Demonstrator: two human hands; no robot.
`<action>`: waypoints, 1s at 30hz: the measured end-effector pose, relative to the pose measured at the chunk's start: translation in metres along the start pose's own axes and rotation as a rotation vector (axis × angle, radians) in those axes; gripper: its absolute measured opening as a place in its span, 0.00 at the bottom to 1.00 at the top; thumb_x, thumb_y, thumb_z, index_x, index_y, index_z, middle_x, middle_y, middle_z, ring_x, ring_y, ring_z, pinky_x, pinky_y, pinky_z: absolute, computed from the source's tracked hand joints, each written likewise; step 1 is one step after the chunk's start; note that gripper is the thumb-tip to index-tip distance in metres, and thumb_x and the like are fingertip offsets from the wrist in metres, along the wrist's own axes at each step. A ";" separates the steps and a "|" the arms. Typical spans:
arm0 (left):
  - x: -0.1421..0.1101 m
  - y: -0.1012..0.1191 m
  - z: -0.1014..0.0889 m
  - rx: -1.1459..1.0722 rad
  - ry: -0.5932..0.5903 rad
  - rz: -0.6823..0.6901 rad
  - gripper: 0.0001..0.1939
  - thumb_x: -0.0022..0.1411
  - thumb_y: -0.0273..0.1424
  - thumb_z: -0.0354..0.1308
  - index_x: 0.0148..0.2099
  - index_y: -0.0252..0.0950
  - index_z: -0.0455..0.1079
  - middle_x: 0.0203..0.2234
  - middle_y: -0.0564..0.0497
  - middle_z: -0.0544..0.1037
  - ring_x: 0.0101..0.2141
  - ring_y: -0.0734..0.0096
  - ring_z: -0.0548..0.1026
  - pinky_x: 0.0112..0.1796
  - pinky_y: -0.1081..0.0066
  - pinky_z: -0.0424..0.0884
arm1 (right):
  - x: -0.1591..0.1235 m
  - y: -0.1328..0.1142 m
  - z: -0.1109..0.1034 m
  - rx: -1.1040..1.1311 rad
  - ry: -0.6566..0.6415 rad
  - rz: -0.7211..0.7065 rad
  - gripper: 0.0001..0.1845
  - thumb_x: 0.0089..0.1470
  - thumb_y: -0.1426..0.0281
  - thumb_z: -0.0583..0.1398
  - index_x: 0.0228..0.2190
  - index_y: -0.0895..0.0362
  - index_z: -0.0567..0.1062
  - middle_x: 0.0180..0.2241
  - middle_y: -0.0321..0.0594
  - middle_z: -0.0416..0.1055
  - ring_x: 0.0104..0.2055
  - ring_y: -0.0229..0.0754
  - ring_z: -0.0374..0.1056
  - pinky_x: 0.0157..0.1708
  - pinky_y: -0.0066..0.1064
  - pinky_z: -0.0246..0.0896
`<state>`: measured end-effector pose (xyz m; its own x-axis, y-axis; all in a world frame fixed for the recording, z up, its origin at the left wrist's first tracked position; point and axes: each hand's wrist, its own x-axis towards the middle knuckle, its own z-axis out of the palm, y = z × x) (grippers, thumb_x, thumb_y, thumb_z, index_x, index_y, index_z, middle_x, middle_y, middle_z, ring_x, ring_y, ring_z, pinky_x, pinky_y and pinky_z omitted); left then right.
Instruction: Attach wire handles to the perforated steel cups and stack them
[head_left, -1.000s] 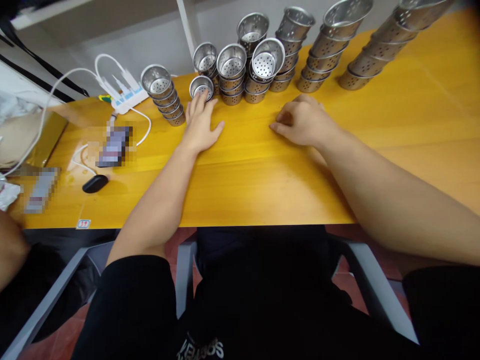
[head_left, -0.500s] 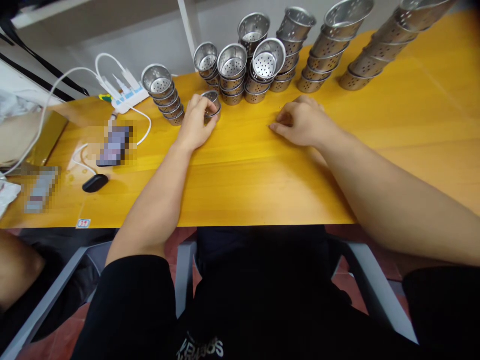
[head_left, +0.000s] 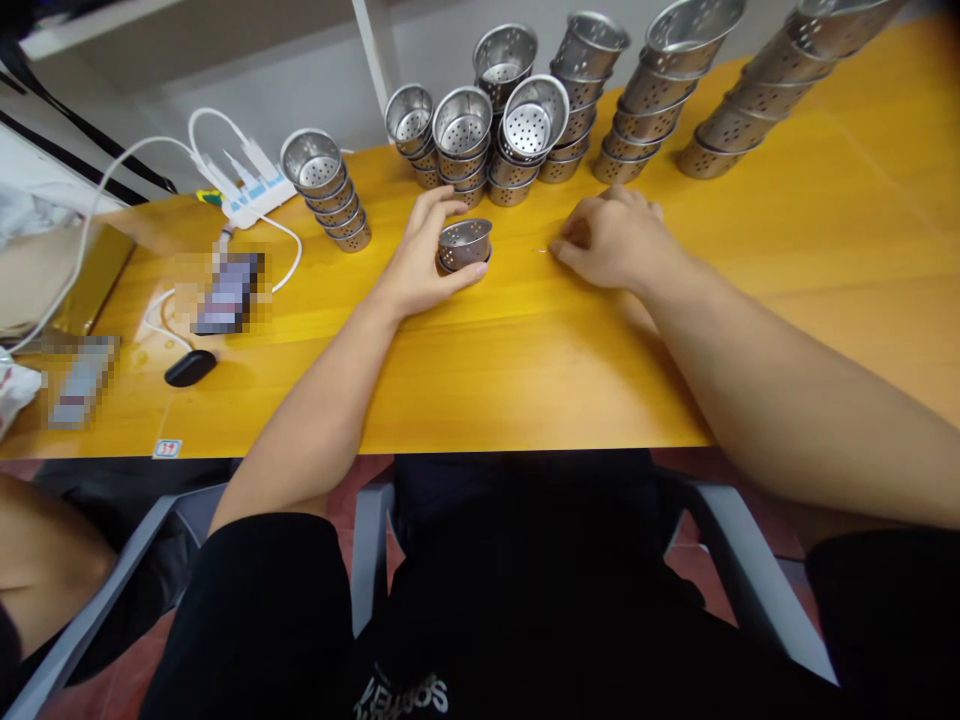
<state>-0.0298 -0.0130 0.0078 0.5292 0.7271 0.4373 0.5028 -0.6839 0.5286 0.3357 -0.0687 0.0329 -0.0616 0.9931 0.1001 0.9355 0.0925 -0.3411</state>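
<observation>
A small perforated metal cup [head_left: 465, 245] stands low on the table, open end up. A second rim shows beneath it, perhaps of another cup under it. My left hand [head_left: 417, 258] curves round it from the left, with the thumb across its lower front and the fingers behind, partly hidden. To its right, my right hand [head_left: 606, 240] rests on the table with thumb and forefinger pinched together. A thin pale sliver [head_left: 540, 250] shows at those fingertips, too small to name. Behind both hands rise stacks of like perforated cups, such as one stack [head_left: 463, 150] just behind my left fingers.
More cup stacks lean at the back right, the tallest stack [head_left: 757, 100] tilting rightward. A separate cup stack [head_left: 330, 190] stands left of my left hand. Farther left lie a white power strip [head_left: 262, 200] with cables, a blurred phone [head_left: 231, 292] and a black oval object [head_left: 190, 367].
My left hand and the small metal cup have moved right and toward me, nearer my right hand. My right hand has barely moved; a pale sliver now shows at its fingertips.
</observation>
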 end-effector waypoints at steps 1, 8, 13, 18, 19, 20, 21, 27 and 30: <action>0.000 -0.005 0.002 -0.022 -0.020 -0.020 0.54 0.66 0.60 0.88 0.84 0.49 0.72 0.90 0.35 0.69 0.91 0.25 0.66 0.92 0.29 0.63 | 0.001 0.002 0.000 -0.003 0.005 -0.002 0.18 0.76 0.60 0.72 0.60 0.56 0.87 0.72 0.72 0.78 0.79 0.91 0.72 0.79 0.86 0.67; -0.005 -0.012 0.008 -0.097 -0.095 -0.004 0.64 0.71 0.67 0.81 0.92 0.46 0.58 0.85 0.31 0.76 0.87 0.29 0.76 0.88 0.32 0.71 | 0.007 0.012 0.011 0.158 0.022 -0.223 0.25 0.79 0.50 0.69 0.66 0.48 0.89 0.73 0.60 0.78 0.81 0.80 0.71 0.88 0.74 0.65; -0.005 -0.003 0.011 -0.088 -0.054 0.021 0.62 0.71 0.67 0.81 0.91 0.48 0.60 0.86 0.33 0.74 0.88 0.29 0.74 0.87 0.32 0.73 | 0.007 0.004 0.007 0.084 0.001 -0.240 0.12 0.77 0.61 0.66 0.47 0.49 0.91 0.58 0.59 0.85 0.73 0.77 0.77 0.81 0.72 0.74; -0.009 -0.004 0.021 -0.259 -0.068 -0.026 0.64 0.70 0.73 0.79 0.90 0.49 0.58 0.82 0.32 0.77 0.76 0.34 0.88 0.75 0.37 0.88 | 0.009 0.009 -0.002 -0.043 -0.050 -0.161 0.13 0.77 0.68 0.64 0.43 0.55 0.90 0.55 0.63 0.87 0.69 0.75 0.82 0.73 0.65 0.80; -0.009 -0.004 0.023 -0.293 -0.079 -0.039 0.64 0.70 0.74 0.78 0.90 0.50 0.58 0.82 0.33 0.78 0.72 0.37 0.91 0.71 0.38 0.91 | 0.009 0.011 -0.004 -0.050 -0.059 -0.134 0.13 0.78 0.68 0.64 0.44 0.57 0.90 0.56 0.66 0.88 0.69 0.76 0.82 0.72 0.65 0.80; -0.010 -0.004 0.025 -0.314 -0.089 -0.047 0.63 0.71 0.74 0.77 0.91 0.51 0.57 0.81 0.34 0.78 0.70 0.39 0.92 0.69 0.39 0.92 | 0.009 0.012 -0.005 -0.041 -0.065 -0.109 0.14 0.79 0.66 0.65 0.44 0.58 0.90 0.57 0.67 0.88 0.70 0.78 0.82 0.72 0.65 0.79; -0.009 -0.003 0.026 -0.320 -0.094 -0.050 0.62 0.72 0.74 0.76 0.91 0.52 0.57 0.81 0.34 0.78 0.70 0.40 0.93 0.69 0.40 0.93 | 0.009 0.012 -0.007 -0.017 -0.064 -0.091 0.15 0.81 0.62 0.66 0.45 0.58 0.90 0.57 0.67 0.88 0.71 0.79 0.81 0.73 0.67 0.78; 0.000 -0.004 0.026 -0.122 0.053 -0.035 0.62 0.81 0.64 0.71 0.98 0.56 0.39 0.83 0.34 0.76 0.84 0.37 0.80 0.82 0.36 0.82 | -0.004 -0.006 -0.015 0.205 0.063 -0.167 0.27 0.82 0.39 0.66 0.63 0.41 0.92 0.66 0.57 0.86 0.76 0.85 0.75 0.81 0.81 0.69; 0.003 -0.012 0.020 -0.037 0.124 -0.035 0.65 0.80 0.62 0.73 0.98 0.56 0.36 0.86 0.35 0.73 0.87 0.35 0.75 0.87 0.34 0.75 | -0.015 -0.029 -0.019 0.296 0.059 -0.260 0.28 0.81 0.38 0.64 0.68 0.34 0.90 0.70 0.50 0.85 0.75 0.82 0.77 0.81 0.80 0.71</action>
<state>-0.0207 -0.0036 -0.0113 0.4222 0.7539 0.5034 0.4928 -0.6569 0.5706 0.3160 -0.0874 0.0586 -0.2552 0.9286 0.2694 0.7499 0.3660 -0.5511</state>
